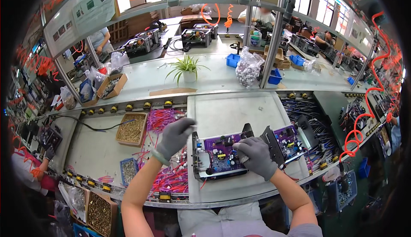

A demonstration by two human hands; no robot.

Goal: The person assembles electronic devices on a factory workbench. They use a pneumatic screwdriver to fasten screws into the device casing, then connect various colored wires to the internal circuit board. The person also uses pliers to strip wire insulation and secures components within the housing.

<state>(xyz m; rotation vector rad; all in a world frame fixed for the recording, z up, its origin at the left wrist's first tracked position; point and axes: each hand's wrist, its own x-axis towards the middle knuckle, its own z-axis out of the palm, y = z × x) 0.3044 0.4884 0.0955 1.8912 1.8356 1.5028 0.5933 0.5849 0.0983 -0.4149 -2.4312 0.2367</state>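
While right hand (pixel 256 155) curls over circuit board (pixel 222 150), probably steadying it, left hand (pixel 174 138) hangs half-bent near pink wires (pixel 160 118); cannot tell if either pinches anything. Board sits on tabletop (pixel 235 105), wires within reach.

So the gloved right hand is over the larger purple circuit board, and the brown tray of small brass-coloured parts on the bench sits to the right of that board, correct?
Not quite: the brown tray sits to the left of the larger purple circuit board, as the head view shows. The gloved right hand is over that board.
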